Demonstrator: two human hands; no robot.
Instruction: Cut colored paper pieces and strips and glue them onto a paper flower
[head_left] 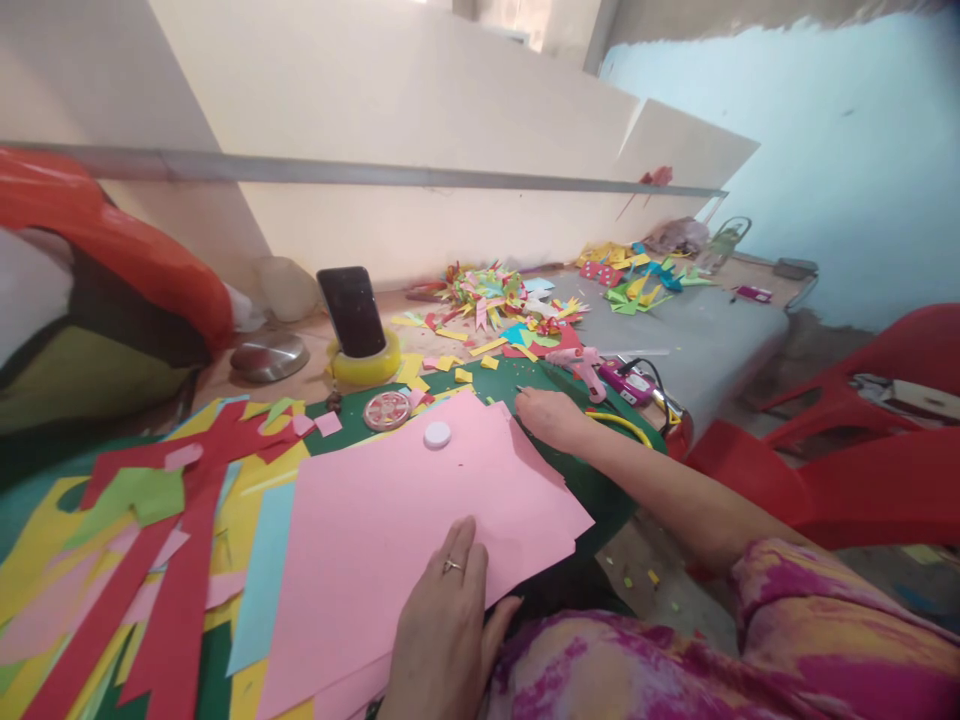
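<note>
L hand (442,620) lies flat on pink paper (367,530), fingers close together; R hand (551,420) is apart from it, curled on green mat (495,376) by the sheets' R edge. Red strips (184,580) lie cut to the L, folded bits (487,295) behind, so some cutting & folding looks done; pink sheets look mostly whole, prob. work left. L wrist's cut off at frame bottom; can't tell what R fingertips hold, if anything.
</note>
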